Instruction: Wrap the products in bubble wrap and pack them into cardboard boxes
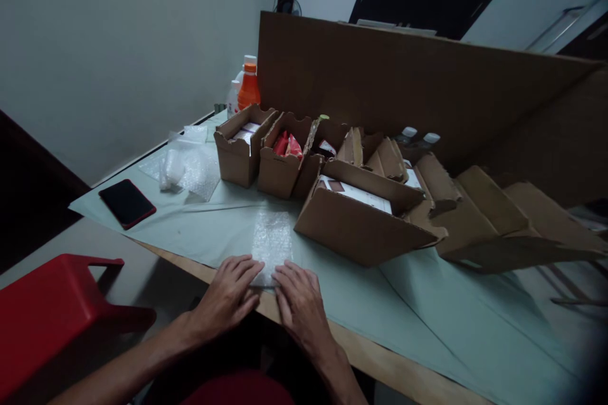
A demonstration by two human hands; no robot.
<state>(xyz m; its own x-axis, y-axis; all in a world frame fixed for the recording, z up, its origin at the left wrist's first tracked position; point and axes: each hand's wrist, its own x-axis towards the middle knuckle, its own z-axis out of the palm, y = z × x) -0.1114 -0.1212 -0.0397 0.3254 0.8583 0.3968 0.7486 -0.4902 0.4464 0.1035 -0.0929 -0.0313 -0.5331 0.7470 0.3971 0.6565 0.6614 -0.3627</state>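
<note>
A small flat rectangle of clear bubble wrap [272, 239] lies at the table's front edge, its near end between my hands. My left hand [231, 291] rests on its near left corner, fingers stretched out and lying flat, thumb apart. On the near right corner, my right hand [300, 296] lies in the same way, fingers extended and thumb held off to the side. Both hands press on the wrap from above without closing round it. Whether anything is inside the wrap I cannot tell.
Open cardboard boxes [365, 224] stand behind and right, some holding packets. More bubble wrap [202, 168] and a dark phone or tablet [126, 202] lie left. Bottles, one an orange bottle [249, 85], stand behind. A cardboard panel [380, 69] closes the back; a red stool [52, 310] stands left.
</note>
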